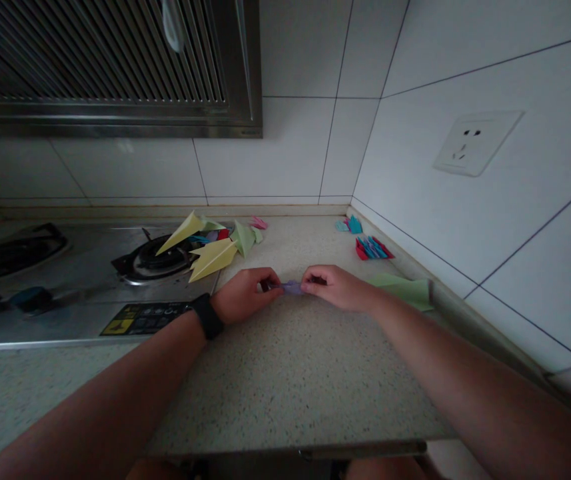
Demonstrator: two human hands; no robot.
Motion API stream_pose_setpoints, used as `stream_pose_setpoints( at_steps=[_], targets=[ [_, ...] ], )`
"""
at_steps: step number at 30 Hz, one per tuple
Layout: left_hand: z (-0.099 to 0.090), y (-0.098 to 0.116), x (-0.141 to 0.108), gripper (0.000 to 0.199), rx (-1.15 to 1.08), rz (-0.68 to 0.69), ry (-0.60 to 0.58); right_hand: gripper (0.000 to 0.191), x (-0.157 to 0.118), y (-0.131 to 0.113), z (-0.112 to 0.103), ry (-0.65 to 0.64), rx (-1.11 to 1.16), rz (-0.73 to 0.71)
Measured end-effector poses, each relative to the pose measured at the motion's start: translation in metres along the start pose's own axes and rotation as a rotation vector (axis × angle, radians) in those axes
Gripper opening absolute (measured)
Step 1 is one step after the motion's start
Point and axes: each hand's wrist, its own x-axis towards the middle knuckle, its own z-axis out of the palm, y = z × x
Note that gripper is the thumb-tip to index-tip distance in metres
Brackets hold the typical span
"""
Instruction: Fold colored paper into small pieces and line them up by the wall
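Observation:
Between my two hands is a small piece of folded purple paper, just over the speckled countertop. My left hand, with a black watch at the wrist, pinches its left end. The right end sits between the thumb and fingers of my right hand. Fingers cover both ends, so the paper's full shape is hidden. Near my right forearm lies a sheet of light green paper. Yellow folded paper planes and a green folded paper piece rest to the left, partly over the stove.
A gas stove with burners fills the left side, below a range hood. Along the right wall sit a red paper holder with blue folded pieces and a teal folded piece. A pink folded piece lies at the back.

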Motion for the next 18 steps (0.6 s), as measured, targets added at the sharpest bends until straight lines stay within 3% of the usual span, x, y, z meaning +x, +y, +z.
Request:
stream_pose_setpoints(
  at_steps=[10,14,18],
  targets=[
    [0.001,0.000,0.006,0.032,-0.260,0.002,0.106,0.029,0.004,0.000,0.005,-0.027,0.433,0.139],
    [0.001,0.002,0.006,0.035,-0.344,-0.038,0.086,0.026,0.003,-0.006,0.006,-0.028,0.428,0.105],
    [0.001,0.001,0.005,0.035,-0.353,-0.080,0.070,0.022,0.002,-0.008,0.009,0.012,0.278,0.005]
  ],
)
